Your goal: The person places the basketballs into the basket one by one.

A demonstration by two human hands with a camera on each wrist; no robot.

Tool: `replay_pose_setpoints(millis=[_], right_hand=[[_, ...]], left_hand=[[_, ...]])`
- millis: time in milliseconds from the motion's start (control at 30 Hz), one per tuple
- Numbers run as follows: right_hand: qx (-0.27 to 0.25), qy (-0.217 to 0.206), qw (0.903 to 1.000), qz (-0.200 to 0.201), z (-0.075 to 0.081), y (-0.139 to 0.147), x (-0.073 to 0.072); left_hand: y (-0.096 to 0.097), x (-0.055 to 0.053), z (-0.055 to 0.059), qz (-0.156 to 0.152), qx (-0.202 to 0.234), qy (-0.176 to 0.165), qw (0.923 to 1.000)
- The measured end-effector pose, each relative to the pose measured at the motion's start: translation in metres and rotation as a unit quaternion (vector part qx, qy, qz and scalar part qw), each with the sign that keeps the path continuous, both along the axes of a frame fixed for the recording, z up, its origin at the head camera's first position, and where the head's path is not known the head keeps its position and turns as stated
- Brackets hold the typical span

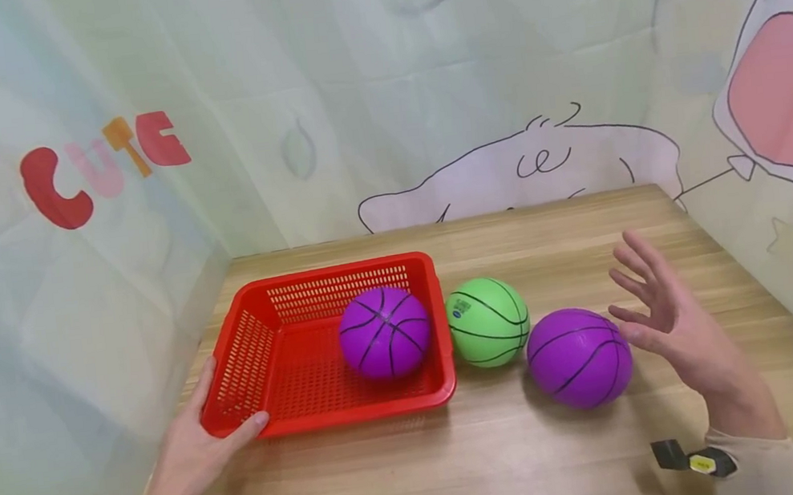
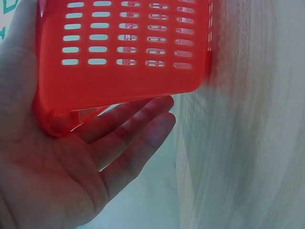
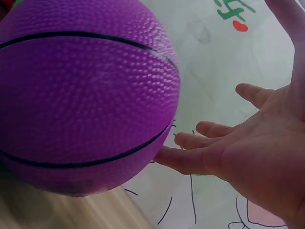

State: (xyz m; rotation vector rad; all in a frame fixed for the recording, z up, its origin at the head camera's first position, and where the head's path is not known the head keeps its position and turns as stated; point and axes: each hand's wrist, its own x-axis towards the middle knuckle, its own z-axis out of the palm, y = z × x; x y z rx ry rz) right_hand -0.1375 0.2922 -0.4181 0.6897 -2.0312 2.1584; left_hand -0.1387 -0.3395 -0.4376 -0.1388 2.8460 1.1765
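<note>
A red plastic basket [image 1: 356, 413] stands on the table at left of centre, a purple ball [image 1: 384, 333] with black basketball lines inside its right end. My left hand [image 1: 195, 442] holds the basket's near left corner, thumb over the front rim and fingers along the left side. In the left wrist view several fingers [image 2: 138, 148] stretch beside the slotted basket wall [image 2: 128, 81]. To the right of a second purple ball [image 1: 579, 359], my right hand [image 1: 680, 322] is raised with fingers spread, its thumb tip right at the ball's edge. A green ball [image 1: 488, 322] sits between that ball and the basket.
The wooden table [image 1: 420, 471] runs back to a printed cloth [image 1: 321, 86] that hangs behind and along both sides. A dark band [image 1: 709, 461] with a yellow label is strapped at my right wrist.
</note>
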Motion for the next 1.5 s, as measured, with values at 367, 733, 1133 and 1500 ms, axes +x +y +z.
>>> replay_pose_setpoints(millis=[367,733,1133,1500], right_hand=[[0.046,-0.033,0.998,-0.03,-0.018,-0.005,0.007],[0.073,-0.07,0.9938,-0.045,-0.035,-0.01,0.015],[0.131,-0.076,0.9852,-0.08,-0.054,-0.018,0.025],[0.2,-0.113,0.9653,-0.125,-0.058,-0.025,0.032]], left_hand=[[0.003,-0.003,0.001,-0.003,0.001,0.017,0.9999],[-0.001,-0.002,-0.001,-0.008,-0.001,0.02,0.9998],[-0.003,-0.002,-0.004,0.001,0.004,0.013,0.9999],[-0.001,0.0,-0.002,0.001,0.009,0.009,0.9999]])
